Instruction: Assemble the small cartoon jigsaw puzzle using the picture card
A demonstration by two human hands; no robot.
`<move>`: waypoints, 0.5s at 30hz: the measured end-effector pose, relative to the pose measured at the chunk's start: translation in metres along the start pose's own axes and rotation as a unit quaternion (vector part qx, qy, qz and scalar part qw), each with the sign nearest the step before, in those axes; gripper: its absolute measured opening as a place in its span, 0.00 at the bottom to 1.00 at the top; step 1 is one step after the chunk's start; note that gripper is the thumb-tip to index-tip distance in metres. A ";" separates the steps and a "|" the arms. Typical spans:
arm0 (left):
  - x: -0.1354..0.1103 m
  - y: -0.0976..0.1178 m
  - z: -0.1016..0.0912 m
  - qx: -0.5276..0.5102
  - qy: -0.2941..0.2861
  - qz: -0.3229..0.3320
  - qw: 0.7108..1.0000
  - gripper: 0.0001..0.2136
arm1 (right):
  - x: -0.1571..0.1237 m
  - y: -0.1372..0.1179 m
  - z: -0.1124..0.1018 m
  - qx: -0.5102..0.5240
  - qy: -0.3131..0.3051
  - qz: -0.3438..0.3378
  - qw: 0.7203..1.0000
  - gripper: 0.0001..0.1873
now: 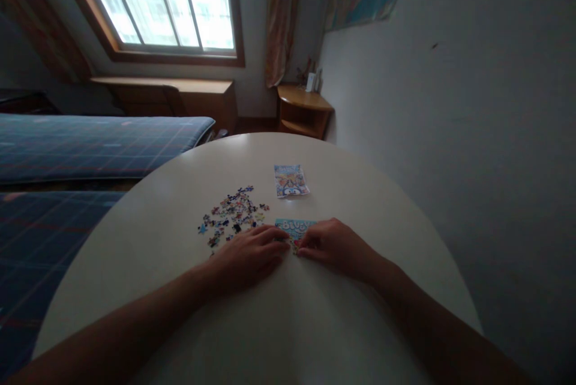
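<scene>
A partly assembled jigsaw puzzle [294, 228] with a light-blue lettered top lies on the table between my hands. Resting at its left edge, my left hand [252, 250] has its fingers stretched out over the lower left part. At the lower right, my right hand [333, 246] is closed in a pinch on a small puzzle piece [296, 244], pressed against the puzzle's bottom edge. My fingers hide much of the puzzle. Beyond my left hand spreads a heap of loose puzzle pieces [236, 211], in mixed colours.
A printed picture packet [291, 181] lies behind the puzzle on the round white table [360, 205]. Beds with plaid covers [99, 142] stand to the left. A wooden corner shelf [303, 100] is past the far edge, and a wall [472, 103] runs along the right.
</scene>
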State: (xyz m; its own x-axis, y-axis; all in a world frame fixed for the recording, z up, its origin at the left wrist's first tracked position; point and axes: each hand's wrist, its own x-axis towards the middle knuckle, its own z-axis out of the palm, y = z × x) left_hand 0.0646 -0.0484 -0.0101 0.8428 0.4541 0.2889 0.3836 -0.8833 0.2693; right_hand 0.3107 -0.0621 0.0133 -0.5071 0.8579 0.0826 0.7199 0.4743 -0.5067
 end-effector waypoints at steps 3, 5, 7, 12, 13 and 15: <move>0.000 0.004 -0.004 0.004 -0.015 -0.004 1.000 0.15 | 0.000 -0.001 0.000 -0.009 -0.001 0.005 1.000 0.04; 0.000 0.007 -0.008 0.014 -0.029 -0.008 0.999 0.19 | 0.000 -0.001 -0.002 -0.005 -0.001 0.017 1.000 0.04; 0.000 0.010 -0.010 0.024 -0.037 -0.009 0.999 0.22 | 0.000 -0.001 -0.004 0.006 0.006 0.025 1.000 0.05; 0.000 0.012 -0.011 0.032 -0.035 -0.008 0.999 0.24 | 0.001 0.010 -0.011 -0.006 0.044 0.004 0.999 0.05; 0.000 0.012 -0.011 0.032 -0.036 -0.008 0.999 0.24 | 0.001 0.012 -0.011 -0.020 0.054 -0.008 0.998 0.05; 0.001 0.012 -0.011 0.033 -0.037 -0.007 0.999 0.24 | 0.003 0.017 -0.009 -0.039 0.074 -0.031 0.996 0.07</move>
State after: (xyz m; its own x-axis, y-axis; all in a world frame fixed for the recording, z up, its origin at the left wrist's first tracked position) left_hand 0.0661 -0.0573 0.0031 0.8615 0.4593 0.2164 0.4180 -0.8836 0.2111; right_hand 0.3256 -0.0503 0.0126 -0.4801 0.8439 0.2395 0.7277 0.5356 -0.4285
